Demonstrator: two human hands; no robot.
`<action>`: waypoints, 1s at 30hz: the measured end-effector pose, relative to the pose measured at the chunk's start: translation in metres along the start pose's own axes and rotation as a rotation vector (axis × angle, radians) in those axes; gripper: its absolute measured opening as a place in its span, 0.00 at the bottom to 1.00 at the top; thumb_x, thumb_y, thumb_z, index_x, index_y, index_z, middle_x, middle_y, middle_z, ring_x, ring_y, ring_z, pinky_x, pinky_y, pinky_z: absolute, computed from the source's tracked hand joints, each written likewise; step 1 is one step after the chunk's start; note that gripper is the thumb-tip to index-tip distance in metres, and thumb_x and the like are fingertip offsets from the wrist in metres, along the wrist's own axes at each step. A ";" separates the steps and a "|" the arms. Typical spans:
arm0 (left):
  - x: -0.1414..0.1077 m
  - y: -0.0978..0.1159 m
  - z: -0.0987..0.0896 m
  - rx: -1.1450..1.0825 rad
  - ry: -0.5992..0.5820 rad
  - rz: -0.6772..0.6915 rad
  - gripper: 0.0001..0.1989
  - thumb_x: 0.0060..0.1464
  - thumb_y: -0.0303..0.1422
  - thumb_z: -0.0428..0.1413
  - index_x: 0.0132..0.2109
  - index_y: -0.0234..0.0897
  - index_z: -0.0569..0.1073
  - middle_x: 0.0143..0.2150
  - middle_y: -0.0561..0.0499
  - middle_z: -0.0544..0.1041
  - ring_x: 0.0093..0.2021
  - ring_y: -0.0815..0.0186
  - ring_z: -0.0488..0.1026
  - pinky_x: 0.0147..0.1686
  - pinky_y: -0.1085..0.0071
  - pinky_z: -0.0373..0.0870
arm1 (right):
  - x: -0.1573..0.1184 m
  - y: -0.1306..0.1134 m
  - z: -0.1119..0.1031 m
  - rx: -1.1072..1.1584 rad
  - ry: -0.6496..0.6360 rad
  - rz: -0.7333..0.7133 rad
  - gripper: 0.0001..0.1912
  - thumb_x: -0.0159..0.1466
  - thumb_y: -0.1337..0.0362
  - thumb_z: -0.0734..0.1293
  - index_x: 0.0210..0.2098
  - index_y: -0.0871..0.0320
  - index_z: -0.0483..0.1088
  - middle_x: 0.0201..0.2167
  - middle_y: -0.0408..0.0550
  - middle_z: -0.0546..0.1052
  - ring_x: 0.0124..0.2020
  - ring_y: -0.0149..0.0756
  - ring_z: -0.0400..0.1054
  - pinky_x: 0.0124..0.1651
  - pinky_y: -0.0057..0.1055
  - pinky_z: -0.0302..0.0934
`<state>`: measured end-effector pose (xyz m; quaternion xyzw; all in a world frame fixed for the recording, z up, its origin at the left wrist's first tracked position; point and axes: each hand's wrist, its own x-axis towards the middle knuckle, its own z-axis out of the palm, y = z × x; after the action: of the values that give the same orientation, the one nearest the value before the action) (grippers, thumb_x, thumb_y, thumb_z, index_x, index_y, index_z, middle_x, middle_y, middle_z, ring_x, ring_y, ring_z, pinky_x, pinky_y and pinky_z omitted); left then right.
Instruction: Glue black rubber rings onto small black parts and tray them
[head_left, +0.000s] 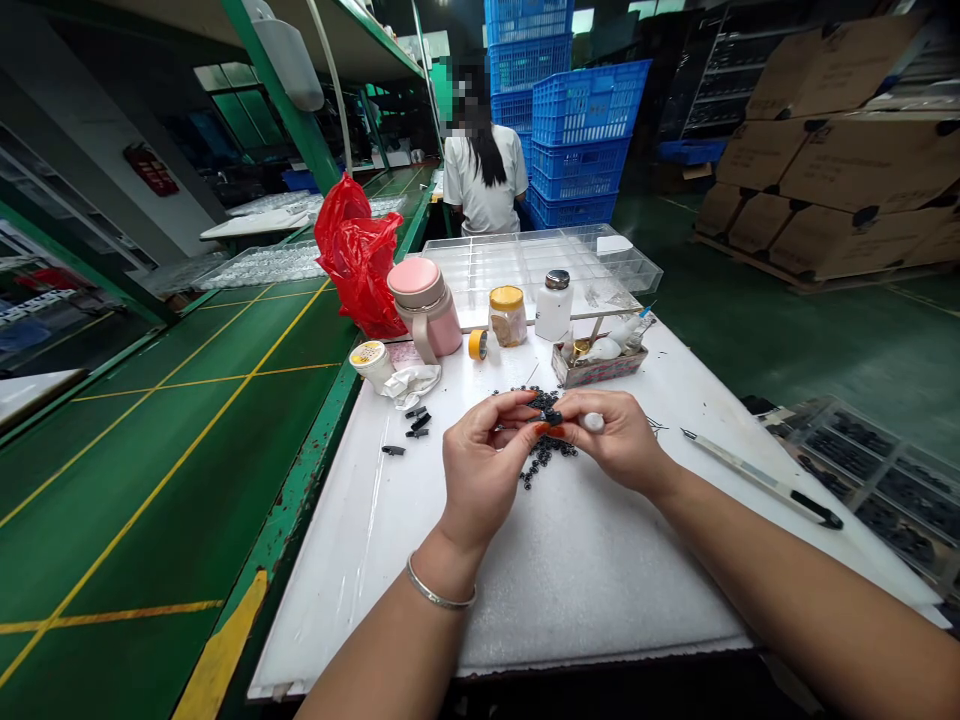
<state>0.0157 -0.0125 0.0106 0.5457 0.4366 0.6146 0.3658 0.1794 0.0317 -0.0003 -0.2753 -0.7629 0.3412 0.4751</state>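
Left hand (486,455), right hand (621,437) mid-frame, both grips pinching small black part (551,416); worktop (600,580) stretches to front edge, bottom centre.

Desk (615,580) brightly lit, bkgd v. dim w/ small bright panes (583,20) up top. Glare streaks on desk's L side. Wide-angle distortion stretches edges; cartons (870,165) at R blurry.

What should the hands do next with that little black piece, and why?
Perhaps the right hand should press gently while the left hand steadies the black piece, since both hands meet at it, with small black parts scattered near them.
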 end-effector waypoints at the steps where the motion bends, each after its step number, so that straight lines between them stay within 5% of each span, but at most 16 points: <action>1: 0.000 0.000 0.000 -0.004 -0.005 -0.001 0.13 0.49 0.27 0.64 0.44 0.35 0.77 0.36 0.47 0.78 0.37 0.66 0.77 0.36 0.76 0.77 | 0.000 0.000 0.000 0.018 -0.004 0.004 0.03 0.61 0.68 0.69 0.31 0.59 0.75 0.28 0.47 0.76 0.31 0.33 0.69 0.35 0.31 0.63; 16: 0.000 0.002 0.001 -0.088 -0.089 -0.007 0.13 0.50 0.26 0.63 0.44 0.35 0.77 0.34 0.49 0.79 0.34 0.68 0.77 0.34 0.77 0.76 | 0.002 -0.001 -0.010 0.280 -0.172 0.133 0.04 0.59 0.66 0.71 0.29 0.61 0.75 0.27 0.46 0.75 0.28 0.30 0.67 0.31 0.27 0.61; 30: -0.001 0.000 -0.001 0.069 -0.028 0.118 0.13 0.51 0.27 0.63 0.45 0.37 0.77 0.37 0.49 0.79 0.38 0.68 0.77 0.36 0.77 0.76 | 0.001 0.003 -0.009 0.195 -0.108 0.193 0.10 0.59 0.59 0.72 0.33 0.61 0.76 0.28 0.47 0.75 0.29 0.31 0.66 0.31 0.27 0.59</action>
<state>0.0146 -0.0138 0.0096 0.5914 0.4194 0.6120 0.3159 0.1875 0.0368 0.0004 -0.2812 -0.7206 0.4721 0.4227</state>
